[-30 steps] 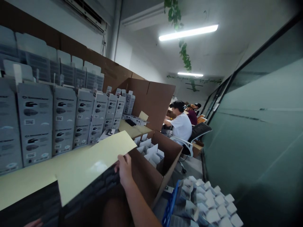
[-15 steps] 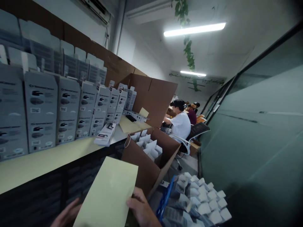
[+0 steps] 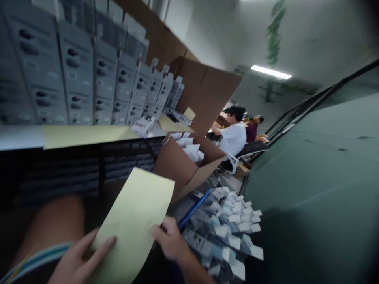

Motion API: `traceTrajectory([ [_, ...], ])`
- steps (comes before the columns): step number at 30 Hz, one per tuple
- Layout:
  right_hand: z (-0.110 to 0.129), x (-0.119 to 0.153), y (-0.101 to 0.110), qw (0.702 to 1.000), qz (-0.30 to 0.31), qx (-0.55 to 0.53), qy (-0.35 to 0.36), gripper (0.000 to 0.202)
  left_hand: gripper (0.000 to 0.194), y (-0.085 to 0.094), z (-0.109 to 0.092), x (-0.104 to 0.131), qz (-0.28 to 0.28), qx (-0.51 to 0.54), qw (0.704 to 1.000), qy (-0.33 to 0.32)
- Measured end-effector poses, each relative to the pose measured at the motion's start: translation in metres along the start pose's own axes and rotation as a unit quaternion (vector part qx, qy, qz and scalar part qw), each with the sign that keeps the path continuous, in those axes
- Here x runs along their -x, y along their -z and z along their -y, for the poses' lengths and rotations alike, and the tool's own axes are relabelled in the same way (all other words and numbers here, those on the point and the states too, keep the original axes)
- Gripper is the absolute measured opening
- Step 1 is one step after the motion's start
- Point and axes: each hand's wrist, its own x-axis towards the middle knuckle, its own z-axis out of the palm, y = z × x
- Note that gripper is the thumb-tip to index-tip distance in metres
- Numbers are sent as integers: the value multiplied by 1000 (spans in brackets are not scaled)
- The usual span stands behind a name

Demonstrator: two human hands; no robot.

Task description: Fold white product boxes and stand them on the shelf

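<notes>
1. The yellow sheet (image 3: 136, 213) is at the lower centre-left of the frame, tilted, in front of the desk (image 3: 20, 138) and held by both hands.
2. The left hand (image 3: 81, 258) is nearly closed on the sheet's left side, one digit lying over its face. Half a second ago this hand was lower, by the left edge, with no digit over the face.
3. The right hand (image 3: 174, 240) is closed in a pinch on the right edge, thumb on top. A second ago it held a corner of a sheet higher up, at the desk's front edge.
4. The view has turned: the row of printed boxes (image 3: 105, 83) now reaches the top of the frame at upper left, and a bare leg (image 3: 55, 225) shows at lower left.
5. Another yellow sheet (image 3: 85, 136) lies on the desk before the boxes; white desktop now shows at its left end.
6. The cardboard carton (image 3: 174, 163) stands at centre. The blue crate (image 3: 194, 207), beside flapped boxes (image 3: 233, 221) at lower right, appears further left than before.
</notes>
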Motion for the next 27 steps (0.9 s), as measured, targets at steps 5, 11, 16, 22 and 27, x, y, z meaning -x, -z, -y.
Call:
traceTrajectory([
  [5, -4, 34, 1, 999, 40, -6, -31, 46, 42, 1, -2, 42, 43, 24, 998, -25],
  [11, -12, 73, -13, 997, 71, -17, 28, 43, 34, 6, -12, 88, 21, 39, 997, -69],
  [16, 3, 84, -34, 989, 121, 11, 82, 45, 53, 16, -19, 120, -97, 20, 979, -177],
  [22, 19, 90, -54, 974, 137, 49, 172, 34, 44, 23, -28, 137, -172, -107, 919, -339],
  [27, 25, 99, -54, 971, 138, 50, 191, 29, 28, 22, -35, 145, -156, -106, 925, -329],
])
